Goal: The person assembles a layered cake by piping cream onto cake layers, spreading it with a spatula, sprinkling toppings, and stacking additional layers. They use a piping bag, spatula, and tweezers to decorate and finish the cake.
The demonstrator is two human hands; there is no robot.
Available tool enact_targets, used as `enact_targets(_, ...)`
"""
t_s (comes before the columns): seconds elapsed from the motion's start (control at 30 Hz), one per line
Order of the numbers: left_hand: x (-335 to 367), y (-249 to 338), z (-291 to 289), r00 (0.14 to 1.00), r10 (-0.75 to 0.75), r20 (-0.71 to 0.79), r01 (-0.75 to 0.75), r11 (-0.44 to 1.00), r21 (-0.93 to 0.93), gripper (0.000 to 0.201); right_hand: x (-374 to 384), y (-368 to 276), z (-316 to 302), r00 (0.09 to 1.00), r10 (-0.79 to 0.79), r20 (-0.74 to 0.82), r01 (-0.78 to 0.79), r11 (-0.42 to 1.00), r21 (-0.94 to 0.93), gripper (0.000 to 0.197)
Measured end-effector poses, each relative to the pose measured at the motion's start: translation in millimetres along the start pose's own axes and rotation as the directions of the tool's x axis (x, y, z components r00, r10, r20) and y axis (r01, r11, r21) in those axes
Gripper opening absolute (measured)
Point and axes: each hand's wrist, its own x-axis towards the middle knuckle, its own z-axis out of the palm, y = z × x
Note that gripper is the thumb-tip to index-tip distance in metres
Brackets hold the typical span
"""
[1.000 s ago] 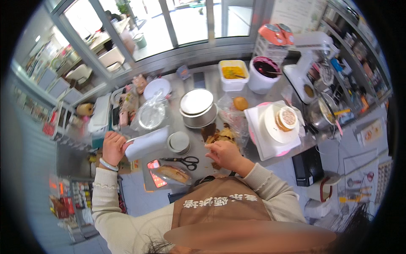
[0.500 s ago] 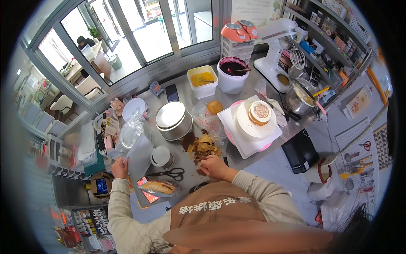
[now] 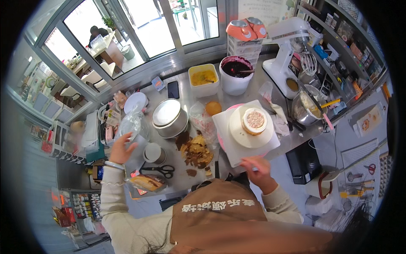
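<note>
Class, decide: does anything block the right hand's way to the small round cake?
Nothing visible blocks it: between the right hand and the small round cake lie only the white square board and white round plate.

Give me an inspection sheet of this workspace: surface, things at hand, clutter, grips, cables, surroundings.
Surface: metal table, strewn with brown and golden scraps.
Things at hand: small round cake on a white round base, set over a white square board.
Clutter: black scissors, wrapped bread, small grey tin, large silver tins, dark phone.
Grips: left grip open near the clear bag; right grip by the board's near edge, contact unclear.
Cables: thin white cord beside the black box.
Surroundings: stand mixer right; window ahead, person beyond it.
</note>
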Motion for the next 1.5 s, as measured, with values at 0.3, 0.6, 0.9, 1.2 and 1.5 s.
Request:
enact_targets(0.3, 178.8, 137.2, 271.7, 0.93, 0.178, 0.323, -0.231, 0.963, 0.137, 0.06, -0.9, 173.8, -154.0, 0.872, 0.435, -0.223, -0.436, 0.898, 0.047, 0.021)
enact_targets(0.6, 242.4, 130.4, 358.5, 0.883, 0.307, 0.356, -0.391, 0.9, 0.194, 0.082, 105.8, 416.6, -115.6, 0.793, 0.602, 0.095, -0.449, 0.683, -0.576, 0.046)
enact_targets(0.9, 269.0, 152.7, 382.4, 0.86, 0.261, 0.439, -0.391, 0.889, 0.237, 0.082, 129.8, 489.8, -51.5, 0.729, 0.65, 0.215, -0.296, 0.584, -0.756, 0.039)
enact_targets(1.2, 285.8, 161.3, 389.6, 0.863, 0.065, 0.502, -0.228, 0.935, 0.27, 0.082, 134.3, 402.0, -104.6, 0.91, 0.41, -0.059, -0.335, 0.645, -0.686, 0.017)
enact_targets(1.5, 281.7, 151.8, 381.9, 0.945, 0.084, 0.316, -0.137, 0.979, 0.152, 0.074, 133.6, 205.2, -259.2, 0.479, -0.053, -0.876, 0.163, 0.986, 0.03, 0.04)
